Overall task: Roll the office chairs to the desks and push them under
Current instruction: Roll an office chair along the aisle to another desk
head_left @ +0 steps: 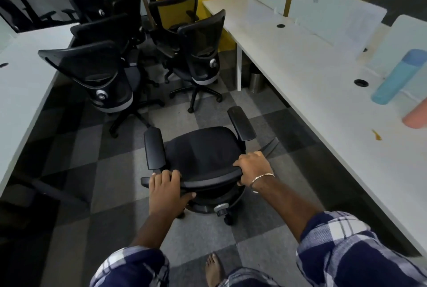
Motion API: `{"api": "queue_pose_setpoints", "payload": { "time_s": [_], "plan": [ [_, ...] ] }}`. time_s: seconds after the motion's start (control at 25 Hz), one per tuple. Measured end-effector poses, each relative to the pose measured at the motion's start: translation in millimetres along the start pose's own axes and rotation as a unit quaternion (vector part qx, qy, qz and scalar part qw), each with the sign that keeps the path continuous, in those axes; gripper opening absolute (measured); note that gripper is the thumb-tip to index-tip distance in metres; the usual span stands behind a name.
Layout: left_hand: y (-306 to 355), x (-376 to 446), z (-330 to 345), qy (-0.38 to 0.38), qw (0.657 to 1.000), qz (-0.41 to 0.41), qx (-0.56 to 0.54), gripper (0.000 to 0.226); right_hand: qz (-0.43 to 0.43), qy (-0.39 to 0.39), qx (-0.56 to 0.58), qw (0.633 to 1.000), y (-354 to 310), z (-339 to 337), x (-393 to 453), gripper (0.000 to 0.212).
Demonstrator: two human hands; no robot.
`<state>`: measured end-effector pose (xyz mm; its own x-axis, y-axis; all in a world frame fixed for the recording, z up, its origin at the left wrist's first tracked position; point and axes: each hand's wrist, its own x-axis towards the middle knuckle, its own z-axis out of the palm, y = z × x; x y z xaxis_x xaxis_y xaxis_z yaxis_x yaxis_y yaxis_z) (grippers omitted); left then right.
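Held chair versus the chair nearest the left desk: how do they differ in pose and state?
The held chair stands in the open aisle with both hands, left and right, gripping its backrest top; the left-desk chair is untouched. The held chair shows its seat and both armrests from above; the left-desk chair shows its mesh back, leaning toward the left desk. Both are black, wheeled and not yet under a desk.

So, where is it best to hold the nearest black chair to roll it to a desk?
Hold the chair by the top rail of its backrest, from behind, one hand near each end, as the left hand and right hand do. The rail faces the person.
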<state>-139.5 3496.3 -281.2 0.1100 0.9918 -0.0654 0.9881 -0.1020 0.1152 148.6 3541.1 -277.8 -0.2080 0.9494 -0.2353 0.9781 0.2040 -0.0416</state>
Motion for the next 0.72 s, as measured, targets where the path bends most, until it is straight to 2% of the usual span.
{"api": "queue_pose_setpoints", "payload": {
  "time_s": [0.36,0.56,0.72],
  "plan": [
    [63,-135,20,0.032,0.998,-0.047,-0.029,0.064,-0.04,0.031,-0.008,0.999,21,31,-128,0.06],
    [103,-213,27,0.022,0.999,-0.038,-0.03,0.062,-0.041,0.028,-0.008,0.999,37,48,-207,0.063],
    [118,-267,34,0.026,0.999,0.0,-0.019,0.057,-0.024,0.028,-0.015,0.999,40,63,-268,0.064]
  ]
}}
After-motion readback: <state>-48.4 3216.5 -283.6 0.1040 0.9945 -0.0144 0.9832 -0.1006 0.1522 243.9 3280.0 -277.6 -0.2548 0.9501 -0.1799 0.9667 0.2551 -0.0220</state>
